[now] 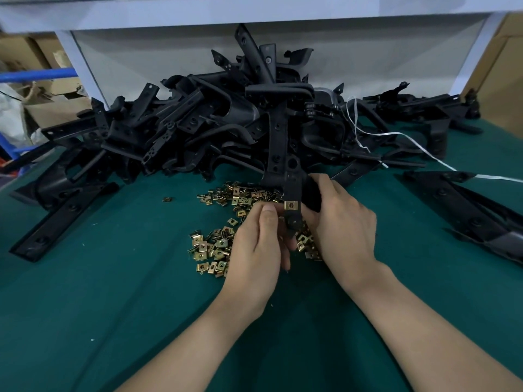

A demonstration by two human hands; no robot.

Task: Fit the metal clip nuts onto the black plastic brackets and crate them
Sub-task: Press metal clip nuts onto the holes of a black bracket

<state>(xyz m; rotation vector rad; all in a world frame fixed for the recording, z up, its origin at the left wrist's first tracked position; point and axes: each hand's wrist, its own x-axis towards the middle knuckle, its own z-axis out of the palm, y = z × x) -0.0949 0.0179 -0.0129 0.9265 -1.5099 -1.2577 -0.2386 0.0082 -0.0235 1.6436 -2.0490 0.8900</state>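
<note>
1. Two hands work at the middle of the green-covered table [119,292], both on one long black plastic bracket [278,137] that stands nearly upright with its top leaning on the heap behind
2. The right hand [342,224] has its fingers curled round the bracket's lower part; the left hand [260,236] pinches the bracket's bottom end, thumb lying just beside the fitted nut
3. One brass-coloured metal clip nut [291,205] sits clipped across the bracket's stem, between the two hands
4. The loose brass clip nuts [215,247] are too many to count; they lie in two clusters, one beyond the hands and one under and left of them
5. One stray clip nut [167,198] lies alone, well left of the far cluster
6. The heap of black plastic brackets [198,123] is too tangled to count and fills the table's far side from edge to edge
7. One flat black bracket strip [62,219] lies apart at the left, and one large black bracket [467,210] at the right
8. One white plastic strap [396,134] trails from the heap to the right edge
9. Bare cloth lies open round both forearms, and between the nuts and the left strip
10. Cardboard boxes [56,108] stand past the left edge
</note>
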